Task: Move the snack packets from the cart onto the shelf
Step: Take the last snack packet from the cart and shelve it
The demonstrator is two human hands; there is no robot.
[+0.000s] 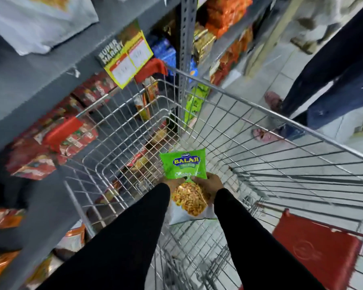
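A green snack packet (183, 164) with a clear window of yellow snacks lies low inside the wire cart (281, 120). Both my arms in black sleeves reach down into the basket. My left hand (173, 183) grips the packet's left edge and my right hand (209, 184) grips its right edge. The grey shelf (40, 80) runs along the left, with red packets under its upper board.
A yellow price tag (128, 57) hangs off the shelf edge over the cart's far corner. A person's legs in jeans (331, 80) stand on the tiled floor to the right. The cart's red seat flap (314, 248) is near right. A perforated upright (186, 38) divides the shelves.
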